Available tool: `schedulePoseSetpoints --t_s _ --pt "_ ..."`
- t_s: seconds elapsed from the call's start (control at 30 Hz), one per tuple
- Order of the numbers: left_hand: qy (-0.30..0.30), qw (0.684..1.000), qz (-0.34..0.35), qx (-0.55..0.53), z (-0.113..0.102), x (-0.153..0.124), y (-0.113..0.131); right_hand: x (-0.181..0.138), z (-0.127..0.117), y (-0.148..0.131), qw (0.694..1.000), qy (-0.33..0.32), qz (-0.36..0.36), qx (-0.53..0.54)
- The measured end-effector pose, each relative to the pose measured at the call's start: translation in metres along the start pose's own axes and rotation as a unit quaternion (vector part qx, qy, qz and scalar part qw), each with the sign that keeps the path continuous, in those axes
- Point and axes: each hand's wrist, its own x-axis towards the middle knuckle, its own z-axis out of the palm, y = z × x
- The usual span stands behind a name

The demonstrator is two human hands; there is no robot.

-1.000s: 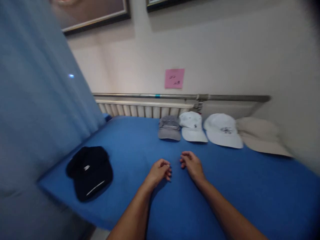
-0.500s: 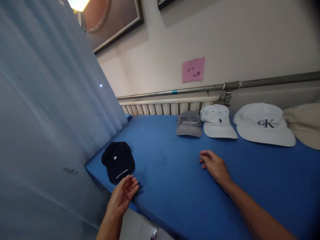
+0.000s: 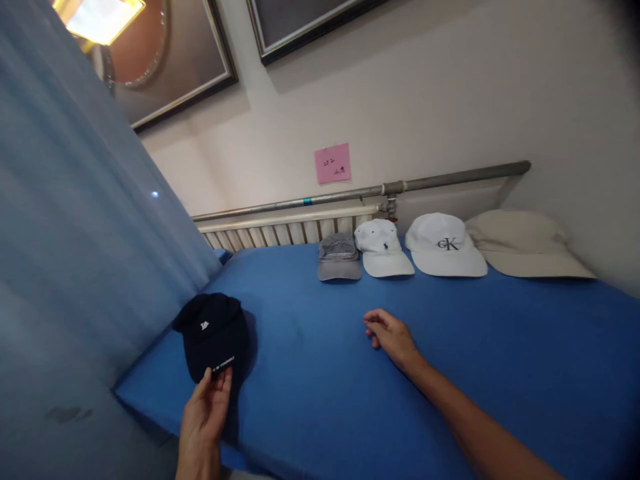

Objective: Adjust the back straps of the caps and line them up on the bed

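Observation:
A black cap [image 3: 213, 335] with small white lettering lies at the near left corner of the blue surface [image 3: 320, 373]. My left hand [image 3: 204, 420] reaches up from below with its fingers stretched out, the fingertips touching the cap's brim. My right hand [image 3: 390, 333] rests on the blue surface in the middle, fingers loosely curled, with nothing seen in it. Along the far edge lie a grey cap [image 3: 339, 257], a white cap with a small logo [image 3: 383, 248], a white cap with black letters [image 3: 444, 245] and a beige hat [image 3: 525, 244].
A blue curtain [image 3: 75, 267] hangs close on the left. A metal pipe [image 3: 360, 192] and a white radiator [image 3: 280, 230] run along the back wall, which bears a pink note [image 3: 333, 163] and framed pictures [image 3: 165, 73].
My left hand left the middle of the surface, swung down to the left and now touches the black cap's brim. My right hand stayed where it was. The view shifted.

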Motion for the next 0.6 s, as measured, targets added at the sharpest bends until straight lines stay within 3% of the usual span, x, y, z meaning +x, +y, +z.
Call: schedulePoseSetpoints --t_s 0.1,0.23,0.33,0.47,0.6 --pt "-0.101 0.993 -0.051 0.038 0.029 -0.015 -0.027 -0.005 -0.008 -0.003 0.998 -0.020 0.020 0.054" --pt "-0.218 0.960 -0.144 0.099 0.077 -0.027 -0.065 -0.012 -0.021 -0.012 0.989 -0.020 0.040 0.142" --pt "-0.281 0.927 -0.207 0.136 0.113 -0.023 -0.091 -0.011 -0.034 -0.020 0.947 -0.039 0.079 0.310" --pt "-0.331 0.895 -0.240 0.180 0.152 -0.010 -0.125 -0.004 -0.054 -0.028 0.945 0.004 0.043 0.325" --pt "-0.326 0.908 -0.194 0.176 0.171 0.003 -0.151 0.000 -0.064 -0.031 0.948 0.024 0.015 0.316"
